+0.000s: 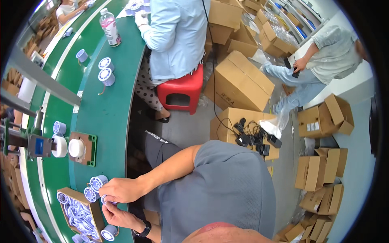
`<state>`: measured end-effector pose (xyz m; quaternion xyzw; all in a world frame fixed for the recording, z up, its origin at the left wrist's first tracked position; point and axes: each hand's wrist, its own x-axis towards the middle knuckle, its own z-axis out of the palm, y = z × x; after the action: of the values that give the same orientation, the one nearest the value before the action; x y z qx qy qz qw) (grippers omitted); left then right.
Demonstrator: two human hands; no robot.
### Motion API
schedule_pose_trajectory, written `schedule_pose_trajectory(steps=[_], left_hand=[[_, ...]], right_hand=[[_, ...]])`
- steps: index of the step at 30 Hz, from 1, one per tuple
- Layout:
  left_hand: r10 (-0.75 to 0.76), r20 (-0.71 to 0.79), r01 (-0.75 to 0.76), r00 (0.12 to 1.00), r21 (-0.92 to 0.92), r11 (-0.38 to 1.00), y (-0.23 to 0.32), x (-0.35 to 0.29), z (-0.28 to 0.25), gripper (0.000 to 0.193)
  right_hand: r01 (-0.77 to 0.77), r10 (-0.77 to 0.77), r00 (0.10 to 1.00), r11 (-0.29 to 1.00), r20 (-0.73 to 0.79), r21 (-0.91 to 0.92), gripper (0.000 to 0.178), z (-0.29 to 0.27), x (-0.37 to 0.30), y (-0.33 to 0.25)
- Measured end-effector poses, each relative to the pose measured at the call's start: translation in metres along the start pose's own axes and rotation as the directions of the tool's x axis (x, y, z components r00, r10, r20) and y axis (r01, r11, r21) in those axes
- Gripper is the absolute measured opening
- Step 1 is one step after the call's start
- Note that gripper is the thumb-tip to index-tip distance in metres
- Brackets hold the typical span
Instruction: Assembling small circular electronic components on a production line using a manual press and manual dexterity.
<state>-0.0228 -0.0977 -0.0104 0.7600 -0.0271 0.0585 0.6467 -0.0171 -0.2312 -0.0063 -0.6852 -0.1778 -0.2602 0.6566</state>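
Note:
My right hand and my left hand meet at the near edge of the green bench. Between their pinched fingers is a small pale-blue round plastic part, largely covered by the fingers. A dark watch band is on my left wrist. Just beyond the right hand, two pale-blue round housings with slotted white faces stand close together. Beside the hands, a cardboard box holds a heap of pale-blue ring-shaped parts. Another round housing with a short wire lies near my left hand.
A press-like fixture with a white round head stands by a plate carrying a white disc. More housings and a bottle stand farther along the bench. A person in light blue sits on a red stool. Cartons and cables are behind.

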Motion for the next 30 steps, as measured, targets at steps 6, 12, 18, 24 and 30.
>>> schedule_pose_trajectory(steps=[6, 12, 18, 24, 30], left_hand=[[0.095, -0.01, -0.09, 0.995, 0.243, 0.966, 0.011, -0.009, 0.004, 0.028], [-0.028, 0.225, 0.064, 0.974, -0.153, 0.986, 0.034, -0.016, 0.002, 0.027], [-0.022, 0.208, 0.061, 0.978, -0.18, 0.982, 0.033, -0.02, -0.007, 0.027], [0.004, 0.2, -0.015, 0.98, 0.058, 0.998, 0.032, -0.015, -0.01, 0.025], [-0.038, 0.246, -0.017, 0.969, 0.216, 0.976, 0.02, -0.006, -0.024, 0.028]], right_hand=[[-0.048, 0.044, 0.991, 0.998, 0.129, 0.031, 0.014, -0.015, 0.002, 0.006], [-0.469, 0.415, 0.881, 0.832, 0.229, 0.297, 0.02, -0.031, 0.0, -0.014], [-0.538, 0.446, 0.828, 0.803, 0.339, 0.258, 0.019, -0.026, 0.002, -0.014], [-0.468, 0.424, 0.861, 0.877, 0.28, 0.112, 0.016, -0.03, -0.002, -0.02], [0.191, -0.107, 0.956, 0.934, 0.274, -0.302, 0.014, -0.004, -0.015, 0.008]])
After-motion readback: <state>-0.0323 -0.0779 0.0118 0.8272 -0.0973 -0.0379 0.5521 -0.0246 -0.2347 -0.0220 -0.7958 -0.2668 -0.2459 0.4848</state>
